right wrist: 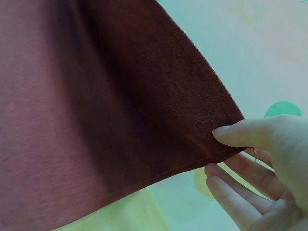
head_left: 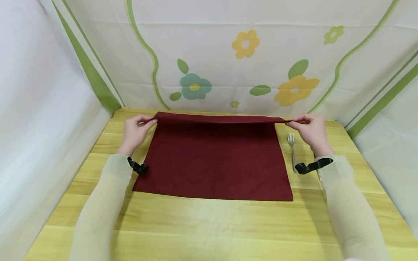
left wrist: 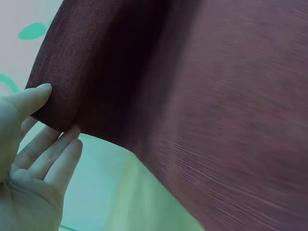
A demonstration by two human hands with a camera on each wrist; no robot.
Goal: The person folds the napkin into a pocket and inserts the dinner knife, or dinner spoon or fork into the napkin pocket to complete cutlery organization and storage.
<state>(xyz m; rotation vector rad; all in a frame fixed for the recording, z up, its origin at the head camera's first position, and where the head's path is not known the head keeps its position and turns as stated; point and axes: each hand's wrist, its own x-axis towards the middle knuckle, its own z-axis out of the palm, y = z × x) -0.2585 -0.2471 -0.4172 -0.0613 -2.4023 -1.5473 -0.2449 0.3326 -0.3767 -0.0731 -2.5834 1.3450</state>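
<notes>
A dark red cloth lies spread on the wooden table, its far edge lifted and casting a shadow on the part below. My left hand pinches the far left corner; in the left wrist view the thumb of that hand presses on the cloth with fingers beneath. At the far right corner, my right hand pinches the cloth in the same way. The right wrist view shows this hand with its thumb on top of the cloth corner. Between the hands the raised edge runs nearly straight.
A metal fork lies on the table just right of the cloth, beside my right wrist. The wooden tabletop extends in front. A white curtain with flowers hangs behind the table, and white fabric borders the left side.
</notes>
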